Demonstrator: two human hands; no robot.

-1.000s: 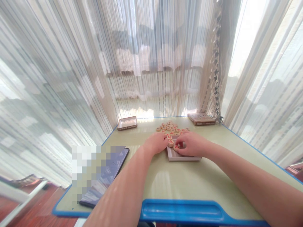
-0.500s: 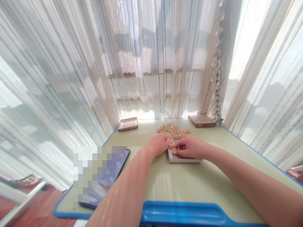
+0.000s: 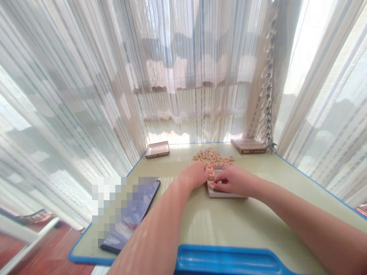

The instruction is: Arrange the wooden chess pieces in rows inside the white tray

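A small grey tray (image 3: 226,195) lies on the green table (image 3: 223,221) in front of me. Three round wooden pieces with red marks stand in a column along its left side (image 3: 211,175). My right hand (image 3: 236,180) lies over the tray, fingertips pinched on the nearest piece (image 3: 212,185). My left hand (image 3: 195,174) rests curled against the tray's left edge, touching the column of pieces; what its fingers hold is hidden. A heap of several more wooden pieces (image 3: 212,156) lies just beyond the tray.
A dark phone (image 3: 134,208) lies at the left, partly pixelated. An open box half (image 3: 157,149) sits at the back left and a printed box lid (image 3: 248,145) at the back right. Sheer curtains surround the table. A blue moulded rim (image 3: 229,259) runs along the near edge.
My right hand slid from the tray's middle to its near left corner, setting a piece at the bottom of the column. The view shifted slightly right. My left hand stayed in place.
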